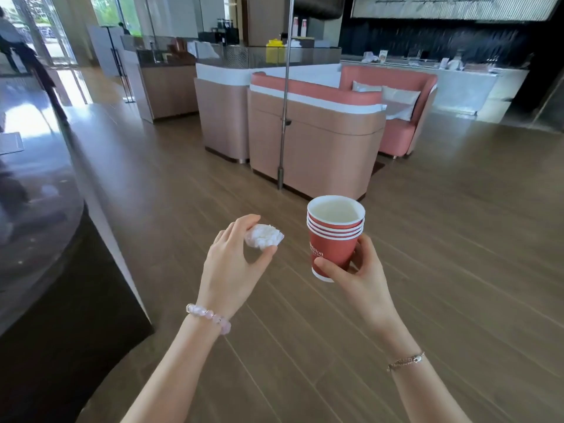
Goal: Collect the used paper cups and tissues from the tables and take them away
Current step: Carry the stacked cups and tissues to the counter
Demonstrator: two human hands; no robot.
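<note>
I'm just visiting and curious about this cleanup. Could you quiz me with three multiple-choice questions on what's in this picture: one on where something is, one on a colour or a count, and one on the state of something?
1. Where is the crumpled tissue?
A. On the floor
B. In the left hand
C. Inside the top cup

2. How many red paper cups are nested in the stack?
A. Two
B. Nine
C. About five

3. How is the cup stack carried?
A. Upright in the right hand
B. Lying on a sofa
C. Upside down on a counter

Answers: 1 B, the fingers pinch the white wad. 2 C, about five white rims show one above another. 3 A, the open mouth faces up while the hand grips the lowest cup.
</note>
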